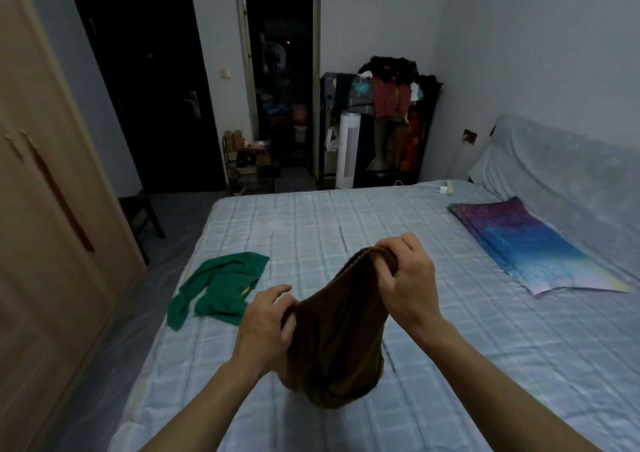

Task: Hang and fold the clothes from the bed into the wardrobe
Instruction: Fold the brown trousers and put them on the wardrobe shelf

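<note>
left hand [266, 323] pinches brown garment [332, 341] low centre | right hand [405, 278] grips its upper edge | cloth hangs between, long axis downward | wardrobe [45, 174] far left

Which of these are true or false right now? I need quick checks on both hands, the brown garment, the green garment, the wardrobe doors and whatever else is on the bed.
1. The left hand and right hand both grip the brown garment. True.
2. The green garment hangs in the wardrobe. False: it lies crumpled on the bed, near its left edge.
3. The wardrobe doors stand open. False: they are closed.
4. A purple-and-blue pillow lies on the bed's right side. True.
</note>
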A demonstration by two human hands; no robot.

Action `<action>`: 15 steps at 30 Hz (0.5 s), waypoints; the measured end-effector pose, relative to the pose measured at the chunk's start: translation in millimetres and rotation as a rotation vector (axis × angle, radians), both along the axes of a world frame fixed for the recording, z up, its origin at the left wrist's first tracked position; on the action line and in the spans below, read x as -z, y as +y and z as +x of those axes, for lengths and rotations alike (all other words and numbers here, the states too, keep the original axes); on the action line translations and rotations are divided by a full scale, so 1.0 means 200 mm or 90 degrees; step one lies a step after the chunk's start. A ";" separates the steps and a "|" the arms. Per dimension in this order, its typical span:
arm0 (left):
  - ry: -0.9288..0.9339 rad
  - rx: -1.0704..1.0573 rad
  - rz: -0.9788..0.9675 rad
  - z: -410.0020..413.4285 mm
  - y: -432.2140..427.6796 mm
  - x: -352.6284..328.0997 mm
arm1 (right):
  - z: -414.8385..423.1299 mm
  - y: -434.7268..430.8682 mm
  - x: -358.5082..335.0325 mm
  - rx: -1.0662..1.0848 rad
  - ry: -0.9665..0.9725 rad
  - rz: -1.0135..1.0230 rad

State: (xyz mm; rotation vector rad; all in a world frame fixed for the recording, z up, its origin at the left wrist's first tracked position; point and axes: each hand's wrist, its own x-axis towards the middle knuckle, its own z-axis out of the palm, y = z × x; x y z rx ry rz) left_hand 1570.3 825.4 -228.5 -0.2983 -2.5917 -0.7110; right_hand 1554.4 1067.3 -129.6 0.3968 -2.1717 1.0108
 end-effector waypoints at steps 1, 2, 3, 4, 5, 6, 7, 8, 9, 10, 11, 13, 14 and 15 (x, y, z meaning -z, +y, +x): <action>-0.009 0.005 0.004 0.02 0.05 0.00 | 0.01 0.03 -0.01 -0.002 -0.001 -0.009; -0.016 0.014 0.008 0.05 0.10 0.02 | 0.03 0.07 -0.01 -0.006 -0.005 -0.017; -0.019 0.022 0.013 0.08 0.14 0.04 | 0.04 0.10 -0.01 -0.012 -0.009 -0.025; -0.024 0.023 0.024 0.11 0.19 0.06 | 0.06 0.13 0.00 -0.020 -0.010 -0.034; -0.036 0.022 0.043 0.14 0.23 0.09 | 0.08 0.15 0.01 -0.027 -0.010 -0.039; -0.054 0.021 0.067 0.18 0.28 0.11 | 0.10 0.17 0.02 -0.031 -0.012 -0.041; -0.075 0.027 0.089 0.22 0.32 0.12 | 0.12 0.20 0.03 -0.031 -0.016 -0.043; -0.092 0.037 0.109 0.26 0.37 0.14 | 0.14 0.21 0.04 -0.029 -0.021 -0.042; -0.101 0.045 0.126 0.29 0.41 0.15 | 0.16 0.23 0.05 -0.027 -0.025 -0.042; -0.099 0.054 0.140 0.33 0.46 0.14 | 0.18 0.25 0.05 -0.024 -0.026 -0.043; -0.085 0.062 0.149 0.36 0.51 0.13 | 0.20 0.26 0.05 -0.023 -0.025 -0.043; -0.049 0.072 0.161 0.41 0.58 0.08 | 0.23 0.26 0.04 -0.025 -0.023 -0.039; -0.030 0.073 0.165 0.43 0.60 0.06 | 0.25 0.26 0.04 -0.026 -0.023 -0.038; -0.015 0.071 0.168 0.46 0.62 0.04 | 0.26 0.26 0.04 -0.025 -0.023 -0.038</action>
